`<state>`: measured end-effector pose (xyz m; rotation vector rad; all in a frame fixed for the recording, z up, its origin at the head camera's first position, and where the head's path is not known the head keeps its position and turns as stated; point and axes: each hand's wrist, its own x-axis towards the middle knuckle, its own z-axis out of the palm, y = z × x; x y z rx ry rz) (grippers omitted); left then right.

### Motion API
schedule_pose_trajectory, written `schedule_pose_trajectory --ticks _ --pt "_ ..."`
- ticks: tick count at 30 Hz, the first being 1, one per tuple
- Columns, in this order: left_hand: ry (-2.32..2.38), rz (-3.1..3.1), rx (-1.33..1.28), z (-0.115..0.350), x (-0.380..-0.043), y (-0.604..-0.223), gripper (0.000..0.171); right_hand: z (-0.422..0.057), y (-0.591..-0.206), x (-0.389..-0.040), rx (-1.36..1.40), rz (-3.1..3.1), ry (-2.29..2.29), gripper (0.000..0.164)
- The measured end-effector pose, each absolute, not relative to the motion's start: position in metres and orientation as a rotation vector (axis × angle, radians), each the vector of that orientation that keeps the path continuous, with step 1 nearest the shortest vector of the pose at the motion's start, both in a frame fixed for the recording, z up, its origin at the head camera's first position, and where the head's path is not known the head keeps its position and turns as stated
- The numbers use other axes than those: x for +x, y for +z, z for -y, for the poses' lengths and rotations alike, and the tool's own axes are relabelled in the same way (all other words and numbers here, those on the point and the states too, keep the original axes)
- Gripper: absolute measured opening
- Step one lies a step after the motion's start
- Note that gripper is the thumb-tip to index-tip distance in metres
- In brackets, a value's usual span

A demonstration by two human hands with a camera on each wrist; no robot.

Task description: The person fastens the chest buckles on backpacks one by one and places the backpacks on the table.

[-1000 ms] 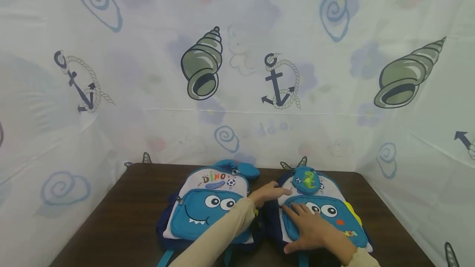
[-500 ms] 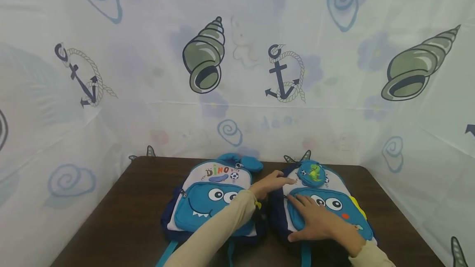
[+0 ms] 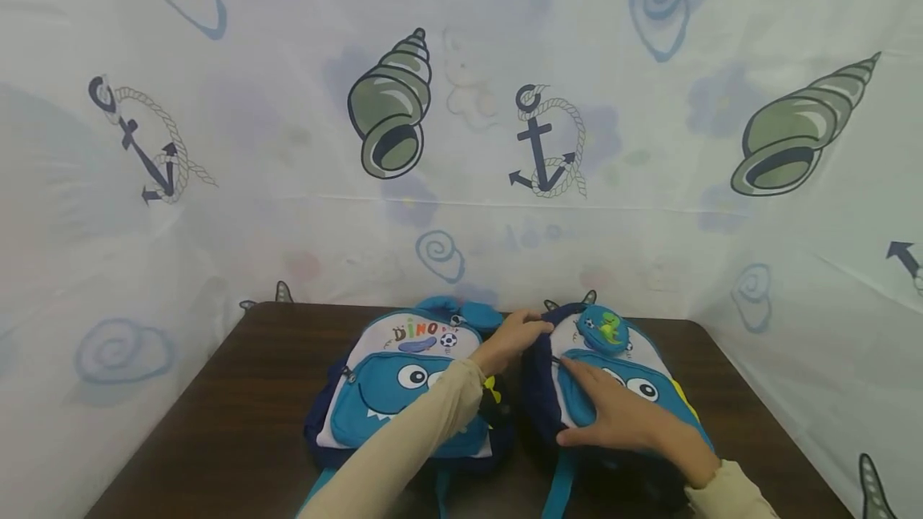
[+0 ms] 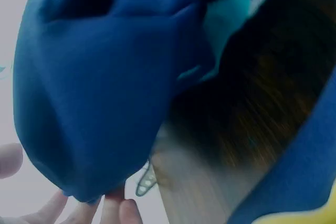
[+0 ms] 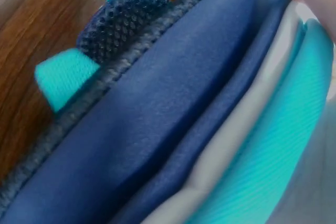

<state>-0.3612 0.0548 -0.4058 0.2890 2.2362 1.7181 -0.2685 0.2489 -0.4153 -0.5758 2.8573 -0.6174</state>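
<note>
Two blue-and-white children's backpacks lie side by side on a brown table. The right-hand backpack [image 3: 646,371], with cartoon eyes and a round dinosaur patch, is tilted, its underside dark near the front. My left hand [image 3: 508,344] grips its navy upper left edge; in the left wrist view several fingertips [image 4: 81,212] touch the end of the navy fabric. My right hand [image 3: 623,413] lies across its front pocket, thumb spread toward the lower left corner. The right wrist view shows navy side fabric [image 5: 157,98] close up. My left forearm crosses over the left backpack [image 3: 382,399].
The brown table [image 3: 216,415] extends to both sides of the backpacks. A white curtain [image 3: 461,247] printed with shells and anchors surrounds it at the back and sides. Turquoise straps [image 3: 558,487] hang toward the front edge.
My left hand has moved up and left along the right backpack's edge. That backpack has tilted, its lower strap shifting left. My right-hand fingers, earlier splayed on the pocket, now lie closer together.
</note>
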Motion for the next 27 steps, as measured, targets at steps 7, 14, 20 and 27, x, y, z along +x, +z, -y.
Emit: schedule_pose_trajectory --ticks 7,14,20,27 --pt "1.92 -2.191 0.321 -0.057 -0.356 -0.397 0.05 -0.25 -0.406 -0.267 -0.549 -2.876 -0.722 0.103" --pt "2.092 -2.245 0.304 -0.067 -0.341 -0.373 0.044 -0.252 -0.394 -0.266 -0.535 -2.908 -0.799 0.099" --pt "2.127 -2.315 0.382 -0.072 -0.335 -0.356 0.037 -0.259 -0.381 -0.264 -0.517 -2.893 -0.911 0.096" --pt "2.125 -2.392 0.473 -0.076 -0.332 -0.347 0.033 -0.265 -0.373 -0.26 -0.546 -2.845 -1.055 0.094"
